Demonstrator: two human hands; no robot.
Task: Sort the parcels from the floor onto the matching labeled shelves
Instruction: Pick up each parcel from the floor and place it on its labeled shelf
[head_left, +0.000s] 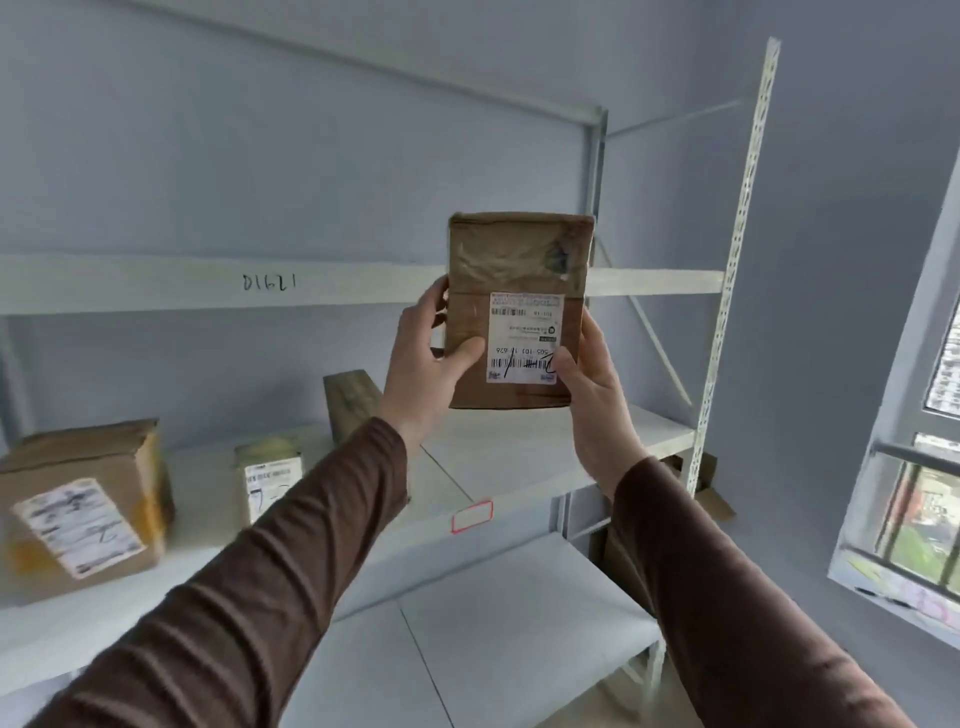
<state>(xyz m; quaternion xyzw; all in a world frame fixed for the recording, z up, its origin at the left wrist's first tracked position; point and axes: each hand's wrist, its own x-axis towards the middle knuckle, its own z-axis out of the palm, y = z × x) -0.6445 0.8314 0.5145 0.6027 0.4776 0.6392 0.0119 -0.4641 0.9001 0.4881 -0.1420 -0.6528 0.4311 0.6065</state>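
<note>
Both hands hold one brown cardboard parcel (519, 312) up in front of a white metal shelving rack (727, 260), level with the shelf beam that carries the handwritten marking (269, 282). The left hand (428, 358) grips the parcel's left edge, thumb pressed on the front face and fingers wrapped behind; the right hand (589, 379) grips the lower right corner, its thumb lying over the edge of the white shipping label (525, 338). That label sits upside down on the parcel, and its printing is too blurred to read with any confidence. Both arms wear dark brown sleeves (291, 545). On the middle shelf (519, 441), to the left, a larger taped box (78, 514) with a white label stands near the front edge, a smaller labelled parcel (270, 473) is just beside it, and a narrow upright box (353, 405) stands further back. A small red-bordered tag (471, 516) is stuck on this shelf's front rim. A barred window (924, 467) fills the right edge.
</note>
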